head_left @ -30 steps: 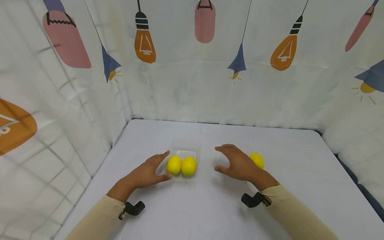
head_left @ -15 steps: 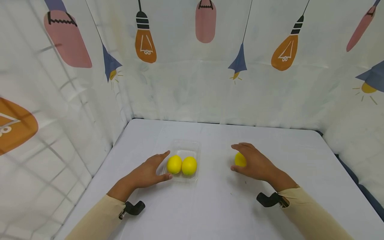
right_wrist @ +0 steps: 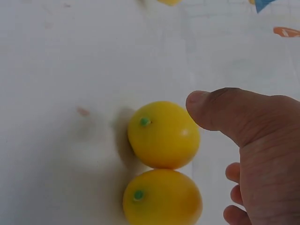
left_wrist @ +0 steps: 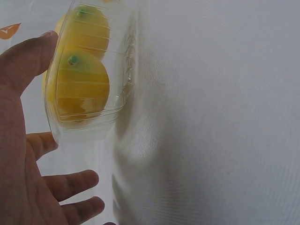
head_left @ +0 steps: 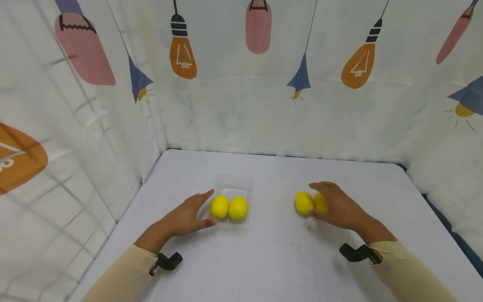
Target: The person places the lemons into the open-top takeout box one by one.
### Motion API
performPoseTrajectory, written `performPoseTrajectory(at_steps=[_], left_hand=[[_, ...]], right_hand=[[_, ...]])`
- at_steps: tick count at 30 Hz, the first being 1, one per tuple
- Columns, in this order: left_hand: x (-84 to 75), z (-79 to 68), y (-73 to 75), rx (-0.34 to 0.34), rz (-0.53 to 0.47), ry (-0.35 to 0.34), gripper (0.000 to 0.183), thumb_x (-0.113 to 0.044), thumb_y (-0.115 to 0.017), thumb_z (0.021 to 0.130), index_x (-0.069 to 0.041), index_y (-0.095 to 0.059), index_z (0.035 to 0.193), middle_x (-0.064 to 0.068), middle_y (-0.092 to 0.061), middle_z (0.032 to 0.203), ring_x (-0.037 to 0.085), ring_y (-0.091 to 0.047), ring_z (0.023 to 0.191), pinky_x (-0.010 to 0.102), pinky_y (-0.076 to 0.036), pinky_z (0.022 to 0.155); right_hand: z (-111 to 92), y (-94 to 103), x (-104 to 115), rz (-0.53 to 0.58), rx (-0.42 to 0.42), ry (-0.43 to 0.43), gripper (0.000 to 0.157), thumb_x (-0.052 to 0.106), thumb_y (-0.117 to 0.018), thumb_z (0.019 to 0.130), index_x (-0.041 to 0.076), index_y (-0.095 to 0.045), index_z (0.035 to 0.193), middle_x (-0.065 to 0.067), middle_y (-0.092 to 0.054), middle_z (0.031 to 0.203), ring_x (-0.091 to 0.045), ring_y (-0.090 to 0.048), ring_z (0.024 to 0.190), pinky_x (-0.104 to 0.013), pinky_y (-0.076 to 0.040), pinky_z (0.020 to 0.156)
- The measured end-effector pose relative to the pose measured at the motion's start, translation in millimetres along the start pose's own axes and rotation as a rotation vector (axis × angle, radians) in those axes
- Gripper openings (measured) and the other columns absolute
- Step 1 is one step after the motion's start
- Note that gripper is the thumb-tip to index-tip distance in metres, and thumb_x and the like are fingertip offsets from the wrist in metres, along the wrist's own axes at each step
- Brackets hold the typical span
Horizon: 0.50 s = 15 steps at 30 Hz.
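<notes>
A clear plastic container (head_left: 232, 184) with two yellow lemons (head_left: 219, 206) in it stands left of the table's middle. My left hand (head_left: 188, 216) spans its left side; in the left wrist view the thumb (left_wrist: 35, 56) lies against the rim and the forefinger reaches its corner. On the right, two more lemons lie side by side on the table: the left lemon (head_left: 304, 203) and the right lemon (head_left: 320, 202). My right hand (head_left: 339, 209) curves loosely around the right lemon, hiding part of it. In the right wrist view its thumb (right_wrist: 220, 110) overlaps a lemon's edge.
A white cloth covers the table (head_left: 260, 260). Behind it and at the sides hang white curtains (head_left: 234, 113) printed with lamps and bulbs. Each wrist wears a black camera mount (head_left: 356, 253).
My right hand has moved right, past the left lemon to the right one, bringing both into view. The left hand and the container have stayed in place.
</notes>
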<state>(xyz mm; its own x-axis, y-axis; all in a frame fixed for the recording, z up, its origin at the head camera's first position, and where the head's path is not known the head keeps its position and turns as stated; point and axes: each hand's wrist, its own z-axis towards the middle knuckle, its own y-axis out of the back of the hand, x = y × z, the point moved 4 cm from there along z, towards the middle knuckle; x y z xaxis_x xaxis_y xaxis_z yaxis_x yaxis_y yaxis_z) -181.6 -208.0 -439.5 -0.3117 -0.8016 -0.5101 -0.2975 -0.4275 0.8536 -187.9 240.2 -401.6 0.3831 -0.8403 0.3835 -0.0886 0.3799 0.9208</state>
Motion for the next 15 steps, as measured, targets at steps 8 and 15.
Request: performPoseTrajectory(at_steps=[8,15], left_hand=[[-0.1,-0.2,-0.1,-0.002,0.001,-0.011,0.105,-0.075,-0.064,0.086,-0.019,-0.023,0.165,0.014,-0.033,0.163,0.042,-0.029,0.149,0.065,-0.027,0.115],[0.9,1.0,-1.6,-0.005,0.009,-0.015,0.105,-0.075,-0.064,0.086,-0.019,-0.022,0.165,0.015,-0.033,0.163,0.042,-0.029,0.148,0.065,-0.028,0.115]], right_hand=[[-8.4,3.7,-14.7,0.015,0.007,-0.012,0.076,0.028,-0.083,0.087,0.003,-0.048,0.15,-0.018,-0.048,0.151,-0.042,-0.036,0.141,-0.064,-0.034,0.111],[-11.9,1.7,-27.7,0.011,0.038,-0.03,0.078,0.024,-0.082,0.086,0.002,-0.045,0.152,-0.023,-0.046,0.151,-0.045,-0.036,0.14,-0.067,-0.032,0.111]])
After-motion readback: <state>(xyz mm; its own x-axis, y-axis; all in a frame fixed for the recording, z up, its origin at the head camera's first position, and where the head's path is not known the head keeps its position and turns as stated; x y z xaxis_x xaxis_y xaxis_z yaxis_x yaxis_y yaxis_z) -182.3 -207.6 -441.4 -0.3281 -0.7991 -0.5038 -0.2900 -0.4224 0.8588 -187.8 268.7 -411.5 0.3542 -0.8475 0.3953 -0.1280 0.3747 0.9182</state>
